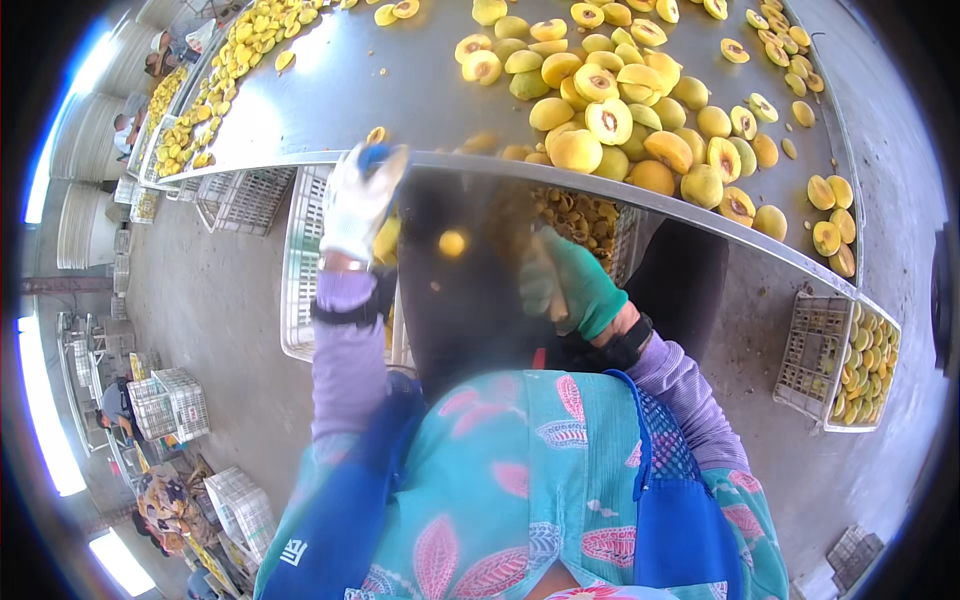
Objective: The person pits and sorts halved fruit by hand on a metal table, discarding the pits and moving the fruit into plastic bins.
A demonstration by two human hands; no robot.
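My left hand (358, 201), in a white glove, is at the near rim of the metal table (420, 112). Something blue shows at its blurred fingers; I cannot tell whether that is part of the glove or a held thing. My right hand (571, 283), in a green glove, is motion-blurred above my lap, with its grip unclear. Between the hands, a small round yellow piece of fruit (452, 244) appears over my dark-clothed legs, in the air or resting there. A heap of halved yellow peaches (609, 121), some with pits, lies across the table rim from my right hand.
Below the table stand a white plastic crate (300, 300) at left and a container of brown peach pits (581, 217). A crate of peach halves (862, 367) stands on the floor at right. Cut pieces (247, 45) line the table's left side. Several people work farther left.
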